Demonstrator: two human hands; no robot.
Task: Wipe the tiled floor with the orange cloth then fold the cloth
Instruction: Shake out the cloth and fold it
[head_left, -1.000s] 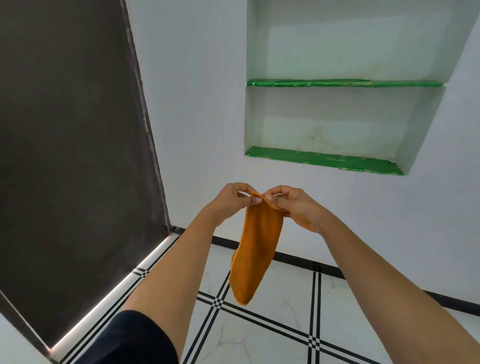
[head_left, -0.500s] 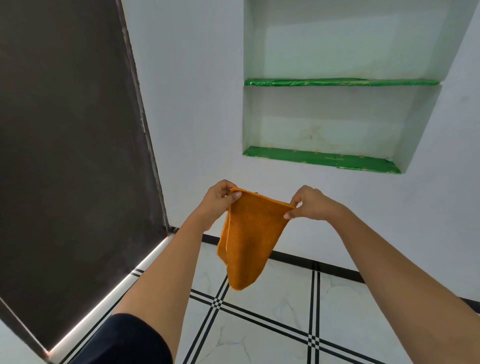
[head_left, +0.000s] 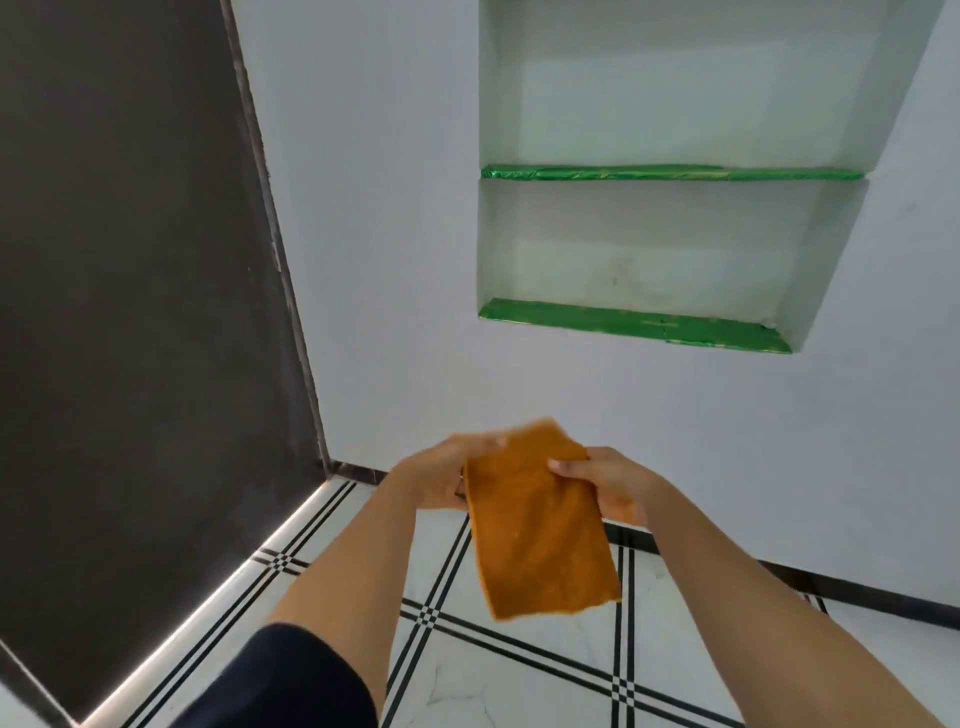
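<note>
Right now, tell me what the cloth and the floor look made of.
Orange cloth: soft, napped fabric, likely microfibre; matte, fuzzy surface, hangs limp from both hands. Floor: glossy white tiles, marble-look veining, black inlaid lines; probably ceramic or stone.

No readable text, label, brand, number or sign on any surface.

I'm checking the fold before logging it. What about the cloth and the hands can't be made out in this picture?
All in the head view:
- The orange cloth: its top edge is motion-blurred, and its layers face away, so the fold count is unclear.
- The left hand: its fingers go behind the cloth.
- The right hand: only the thumb shows on top; the other fingers are under the cloth.
</note>
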